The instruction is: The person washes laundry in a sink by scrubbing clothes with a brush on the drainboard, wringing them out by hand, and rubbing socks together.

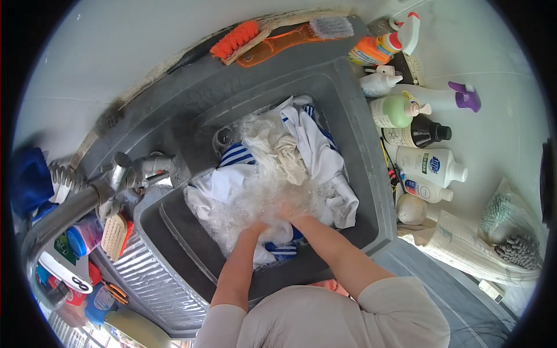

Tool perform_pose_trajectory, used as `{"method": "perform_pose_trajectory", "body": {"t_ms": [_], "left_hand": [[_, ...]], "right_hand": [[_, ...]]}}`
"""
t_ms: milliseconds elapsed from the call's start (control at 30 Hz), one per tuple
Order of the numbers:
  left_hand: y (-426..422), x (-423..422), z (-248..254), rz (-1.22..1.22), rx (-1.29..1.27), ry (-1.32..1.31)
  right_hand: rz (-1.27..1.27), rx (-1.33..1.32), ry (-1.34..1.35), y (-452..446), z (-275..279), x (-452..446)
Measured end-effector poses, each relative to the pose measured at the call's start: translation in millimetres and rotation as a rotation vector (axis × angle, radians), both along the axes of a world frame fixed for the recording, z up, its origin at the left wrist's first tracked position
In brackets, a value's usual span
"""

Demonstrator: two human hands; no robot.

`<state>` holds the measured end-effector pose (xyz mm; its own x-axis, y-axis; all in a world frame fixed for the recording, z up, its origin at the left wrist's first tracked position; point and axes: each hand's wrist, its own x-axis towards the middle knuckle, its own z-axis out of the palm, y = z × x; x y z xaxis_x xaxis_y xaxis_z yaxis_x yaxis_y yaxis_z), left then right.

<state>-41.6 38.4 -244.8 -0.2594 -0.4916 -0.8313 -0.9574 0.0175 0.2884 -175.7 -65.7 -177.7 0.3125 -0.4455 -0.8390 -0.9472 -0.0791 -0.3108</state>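
Both of my hands are down in foamy water among wet laundry inside a grey sink (371, 174). My left hand (261, 225) and my right hand (293, 214) are close together, their fingers covered by suds and splashing water. White garments with blue stripes lie around them: a white cloth (217, 184) on the left, a white garment (316, 145) at the upper right, and a blue-striped piece (282, 251) just below my hands. A cream-coloured cloth (287, 156) is bunched beyond them. What my fingers touch under the foam is hidden.
A metal faucet (116, 180) stands left of the basin, above a ribbed washboard surface (154, 269). An orange-bristled brush (238, 40) and an orange-handled brush (278, 45) lie on the back ledge. Several bottles, including a white bottle (432, 163), line the right side.
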Motion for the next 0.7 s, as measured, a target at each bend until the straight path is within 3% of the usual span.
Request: {"method": "perform_pose_trajectory", "body": {"t_ms": [33, 67, 133, 233, 267, 300, 367, 400, 467, 600, 700], "left_hand": [[-5.7, 3.7, -3.8, -0.021, 0.057, 0.013], [-14.9, 7.8, -6.1, -0.043, 0.114, 0.025], [-38.7, 16.3, -8.8, -0.086, 0.226, 0.058], [-71.6, 25.2, -9.7, -0.139, 0.361, 0.101], [-78.3, 25.9, -9.0, -0.157, 0.41, 0.114], [-80.6, 25.6, 9.8, -0.155, 0.407, 0.115], [-91.0, 23.6, 75.5, 0.066, 0.174, 0.023], [-82.0, 22.8, 97.5, 0.072, 0.171, 0.025], [-45.8, 24.0, 134.5, 0.181, -0.499, 0.054], [3.5, 34.0, 164.2, 0.281, -0.531, -0.021], [17.2, 45.9, 194.9, 0.324, -0.417, -0.009]], "right_hand": [[0.013, 0.115, 0.106, -36.9, 43.8, -3.5], [0.009, 0.122, 0.107, -23.9, 10.9, -5.7], [-0.118, -0.208, 0.085, 15.7, -72.7, -19.1], [0.088, -0.2, 0.073, 1.5, -54.4, -27.8], [-0.246, -0.12, 0.034, 4.5, -85.0, -26.6], [-0.244, -0.123, 0.034, -8.2, -74.2, -26.6], [0.159, 0.082, -0.178, -36.6, -23.5, -25.4], [0.166, 0.08, -0.177, -30.6, 3.1, -30.6], [0.177, -0.566, -0.389, -5.9, 46.6, -50.2], [0.107, -0.503, -0.284, 18.0, 57.8, -70.6], [-0.004, -0.369, -0.071, 21.5, 69.1, -81.8]]}}
